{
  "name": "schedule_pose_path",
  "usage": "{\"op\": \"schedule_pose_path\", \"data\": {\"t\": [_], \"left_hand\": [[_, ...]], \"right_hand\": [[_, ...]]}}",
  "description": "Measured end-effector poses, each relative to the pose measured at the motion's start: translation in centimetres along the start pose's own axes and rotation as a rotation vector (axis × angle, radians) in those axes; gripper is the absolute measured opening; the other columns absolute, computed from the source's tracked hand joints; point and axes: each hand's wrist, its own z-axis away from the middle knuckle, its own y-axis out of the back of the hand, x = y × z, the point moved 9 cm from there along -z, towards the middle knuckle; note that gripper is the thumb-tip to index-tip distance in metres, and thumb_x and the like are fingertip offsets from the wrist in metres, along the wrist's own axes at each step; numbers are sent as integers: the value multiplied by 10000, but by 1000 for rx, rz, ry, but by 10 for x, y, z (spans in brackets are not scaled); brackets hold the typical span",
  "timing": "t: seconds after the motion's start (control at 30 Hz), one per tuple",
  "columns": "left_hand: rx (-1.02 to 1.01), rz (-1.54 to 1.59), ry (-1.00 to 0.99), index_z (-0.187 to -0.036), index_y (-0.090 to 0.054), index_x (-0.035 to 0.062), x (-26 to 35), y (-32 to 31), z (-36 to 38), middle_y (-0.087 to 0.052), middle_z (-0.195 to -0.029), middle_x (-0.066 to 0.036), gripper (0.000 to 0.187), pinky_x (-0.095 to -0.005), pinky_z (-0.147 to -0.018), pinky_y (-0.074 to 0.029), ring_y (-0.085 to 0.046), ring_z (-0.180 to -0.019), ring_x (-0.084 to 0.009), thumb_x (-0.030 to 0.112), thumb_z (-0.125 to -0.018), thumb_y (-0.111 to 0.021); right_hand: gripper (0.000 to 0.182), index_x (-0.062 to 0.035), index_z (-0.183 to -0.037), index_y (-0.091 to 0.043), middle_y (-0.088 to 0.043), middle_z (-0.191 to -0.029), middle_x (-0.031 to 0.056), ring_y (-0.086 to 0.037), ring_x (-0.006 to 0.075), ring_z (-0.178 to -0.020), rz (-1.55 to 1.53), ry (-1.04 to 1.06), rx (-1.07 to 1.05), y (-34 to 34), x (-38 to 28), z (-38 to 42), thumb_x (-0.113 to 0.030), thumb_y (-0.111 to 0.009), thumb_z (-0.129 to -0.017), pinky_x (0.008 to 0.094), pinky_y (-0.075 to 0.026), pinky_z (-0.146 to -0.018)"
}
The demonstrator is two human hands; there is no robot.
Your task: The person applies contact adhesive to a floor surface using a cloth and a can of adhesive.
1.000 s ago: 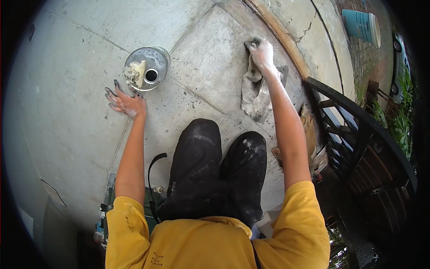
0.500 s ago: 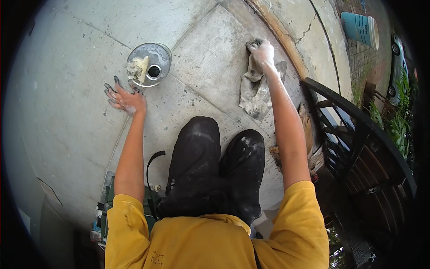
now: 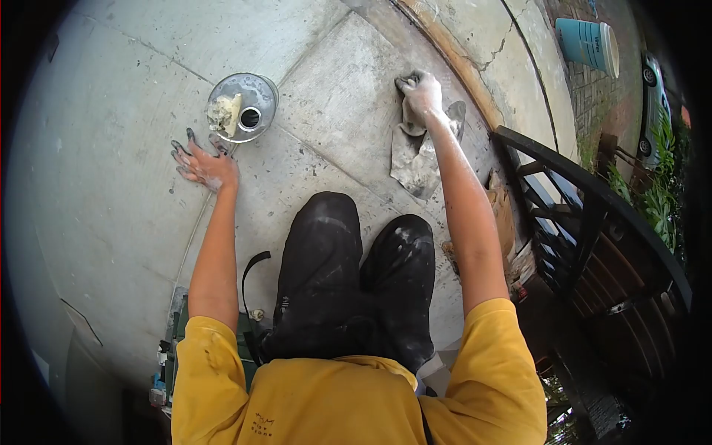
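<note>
My left hand (image 3: pixel 208 167) lies with its fingers spread on the grey concrete floor, the fingertips dark with grime. Just beyond it stands a round metal can (image 3: pixel 261 90) with a dark round opening in its top. A crumpled pale wad (image 3: pixel 222 116), perhaps cloth or paper, rests on the can's top. Farther right, my right hand (image 3: pixel 423 95) is closed on the upper end of a dirty grey-white rag (image 3: pixel 417 165), which spreads over the floor below it. White residue coats this hand and the forearm.
A dark wooden slatted bench or railing (image 3: pixel 593 200) stands at the right. Beyond the wooden strip (image 3: pixel 452 59) edging the floor is a blue bucket (image 3: pixel 584 44), with a parked car (image 3: pixel 654 111) and green plants (image 3: pixel 660 196) farther off. My black-clad knees (image 3: pixel 320 237) are in front.
The whole view has shifted slightly, with the can, rag and bucket a little farther left. My left hand stays spread and my right hand stays closed on the rag.
</note>
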Motion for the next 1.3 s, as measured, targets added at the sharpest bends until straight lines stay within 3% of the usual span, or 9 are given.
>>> {"op": "schedule_pose_path", "data": {"t": [0.13,0.3,0.53,0.63,0.7,0.8,0.9,1.17,1.3], "left_hand": [[45,-13,-8,-1407,-419,119,-3,-2,0,-314,-1533,-205,656,-545,-1193,-60,-147,-1494,-335,284,-848,-720],[11,-52,4,-1416,-418,117,-7,-7,-1,-311,-1531,-207,632,-545,-1191,-66,-148,-1493,-335,314,-879,-686],[48,-40,-21,-1411,-420,112,-3,-4,-1,-300,-1530,-223,608,-540,-1194,-66,-141,-1495,-334,311,-894,-670],[8,-19,16,-1444,-381,124,-4,-5,1,-301,-1541,-203,802,-529,-1197,-52,-139,-1503,-311,140,-750,-782],[-25,-51,9,-1426,-394,99,-4,-5,0,-286,-1537,-219,659,-534,-1197,-49,-122,-1502,-328,272,-866,-697],[-62,-72,25,-1429,-382,91,-6,-8,1,-286,-1536,-220,705,-536,-1197,-50,-116,-1504,-328,230,-831,-731],[-20,-49,7,-1429,-371,80,-1,-3,0,-289,-1533,-227,745,-538,-1197,-50,-119,-1503,-333,206,-804,-755],[-9,-68,-10,-1395,-419,61,-10,-10,1,-302,-1519,-249,615,-541,-1194,-64,-135,-1494,-348,318,-892,-663],[27,-65,-25,-1392,-429,61,-10,-11,0,-301,-1523,-250,585,-539,-1194,-58,-139,-1493,-352,392,-937,-590]], "right_hand": [[211,-45,-1056,-631,-642,-986,198,-627,387,-949,-4,169,92,-2,-23,96,-125,-650,-861,454,-500,-838],[144,-47,-988,-669,-636,-1001,155,-618,349,-952,-15,330,102,-34,-33,148,-66,-633,-850,430,-499,-848],[173,-4,-978,-666,-634,-1020,207,-613,397,-968,-28,179,304,10,-30,29,-138,-647,-870,458,-485,-862],[224,11,-971,-665,-644,-1009,220,-614,407,-976,48,179,354,28,-24,-22,-194,-650,-882,469,-482,-862],[223,20,-958,-646,-636,-1010,234,-612,411,-958,33,188,314,29,-39,-3,-193,-639,-895,472,-479,-847],[185,9,-987,-629,-607,-1009,223,-609,399,-965,-9,194,28,-18,-50,69,-157,-618,-908,462,-494,-856],[137,-21,-1000,-626,-593,-995,180,-610,368,-925,15,420,1,-74,-41,138,-93,-638,-885,439,-501,-816],[220,14,-981,-653,-650,-1016,234,-618,402,-979,12,148,287,21,-36,-27,-187,-645,-892,467,-488,-862],[235,25,-974,-642,-640,-1030,218,-618,402,-962,33,165,248,15,-51,2,-197,-641,-898,465,-492,-870]]}}
